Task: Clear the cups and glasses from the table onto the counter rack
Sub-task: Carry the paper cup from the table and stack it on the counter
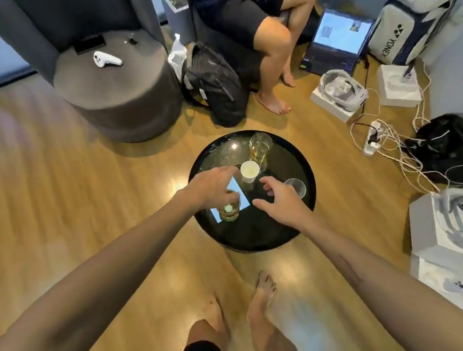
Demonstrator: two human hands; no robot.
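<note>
A round black table carries several drinking vessels. A short glass of yellow liquid stands at its near left, on a bright rectangular reflection. A white paper cup sits at the middle, with a tall glass of amber liquid just behind it. An empty clear glass stands to the right. My left hand hovers over the short glass with fingers stretched toward the white cup, holding nothing. My right hand is spread loosely between the white cup and the clear glass, touching neither.
A seated person's bare legs and a black backpack are just beyond the table. A grey round pouf stands at the left. Boxes, cables and a power strip crowd the floor at the right. My bare feet stand before the table.
</note>
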